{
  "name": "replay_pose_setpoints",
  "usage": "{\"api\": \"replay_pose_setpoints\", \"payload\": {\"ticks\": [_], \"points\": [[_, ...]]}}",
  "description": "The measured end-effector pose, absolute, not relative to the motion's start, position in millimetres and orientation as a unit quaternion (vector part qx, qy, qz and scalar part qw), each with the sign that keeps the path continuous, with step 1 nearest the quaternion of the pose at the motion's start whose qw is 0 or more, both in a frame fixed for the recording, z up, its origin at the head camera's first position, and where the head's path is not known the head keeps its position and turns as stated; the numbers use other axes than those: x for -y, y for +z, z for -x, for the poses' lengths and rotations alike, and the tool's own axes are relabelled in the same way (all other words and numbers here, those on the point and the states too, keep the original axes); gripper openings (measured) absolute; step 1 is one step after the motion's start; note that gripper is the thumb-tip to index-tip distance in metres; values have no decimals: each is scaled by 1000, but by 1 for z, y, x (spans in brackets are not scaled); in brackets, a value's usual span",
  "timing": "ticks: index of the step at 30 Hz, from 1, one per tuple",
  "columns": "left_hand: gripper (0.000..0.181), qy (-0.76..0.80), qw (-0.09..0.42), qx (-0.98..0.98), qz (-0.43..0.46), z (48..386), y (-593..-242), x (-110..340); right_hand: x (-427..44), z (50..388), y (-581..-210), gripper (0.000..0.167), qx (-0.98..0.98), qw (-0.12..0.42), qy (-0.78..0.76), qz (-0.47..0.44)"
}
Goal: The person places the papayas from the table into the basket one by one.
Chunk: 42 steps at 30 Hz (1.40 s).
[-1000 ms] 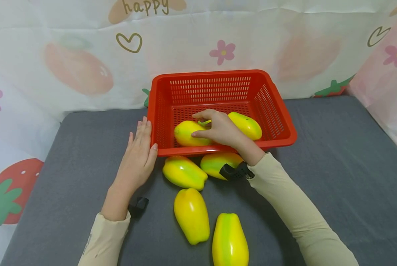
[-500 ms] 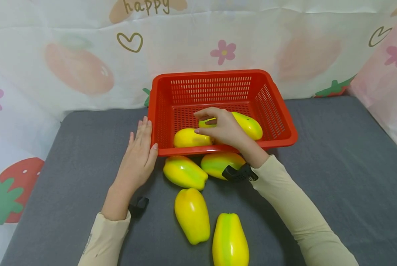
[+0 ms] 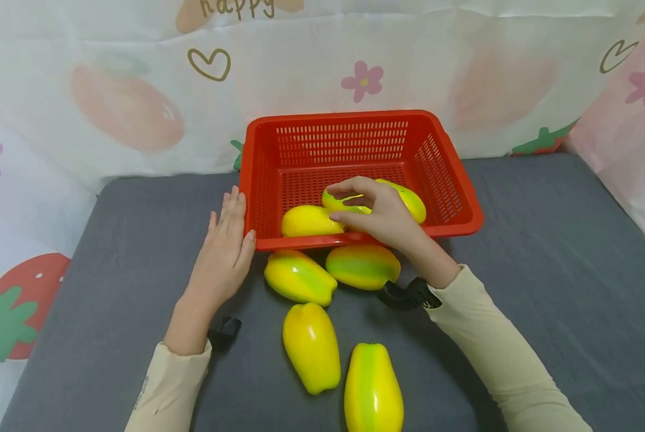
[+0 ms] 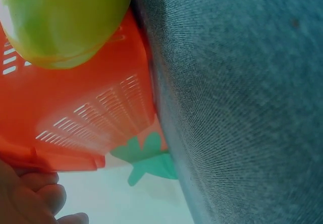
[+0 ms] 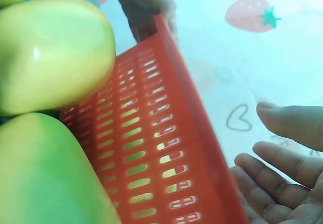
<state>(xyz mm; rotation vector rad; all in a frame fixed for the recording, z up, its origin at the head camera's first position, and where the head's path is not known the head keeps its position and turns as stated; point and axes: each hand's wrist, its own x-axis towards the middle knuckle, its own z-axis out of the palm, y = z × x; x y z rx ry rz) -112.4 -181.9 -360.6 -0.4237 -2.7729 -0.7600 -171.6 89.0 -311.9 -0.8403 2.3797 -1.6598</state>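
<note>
Fruit [image 3: 362, 267] just outside basket [image 3: 300, 242], long axis left-right | right hand [image 3: 384, 213] nearer, just beyond, fingers parted, holding nothing | left hand [image 3: 221, 255] straight-fingered against basket

The slotted basket [image 3: 338, 117] is red. The fruit [image 3: 311, 348] at 6 o'clock is yellow; the lowest fruit [image 3: 374, 390], at 5 o'clock, adds 1 lime-green stripe lengthwise. Grey tabletop [image 3: 543, 270], cream sleeves [image 3: 165, 390], black wrist bands [image 3: 408, 295]. The white backdrop [image 3: 300, 72] shows pink flowers [image 3: 362, 81] and brown heart outlines [image 3: 209, 62], turning pink at 3 o'clock.
</note>
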Motion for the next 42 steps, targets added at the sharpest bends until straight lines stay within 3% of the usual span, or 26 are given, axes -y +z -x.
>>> {"api": "replay_pose_setpoints", "payload": {"ticks": [12, 25, 33, 42], "points": [[63, -261, 108, 949, 141, 112, -359, 181, -124, 125, -316, 39, -733, 22, -572, 368], [63, -261, 97, 951, 138, 112, -358, 181, -165, 62, -343, 42, -734, 95, -558, 376], [62, -262, 96, 951, 133, 111, -357, 181, -172, 25, -356, 38, -727, 155, -590, 316], [62, -265, 97, 950, 135, 111, -357, 182, -166, -20, -375, 41, -741, 73, -582, 327]]}}
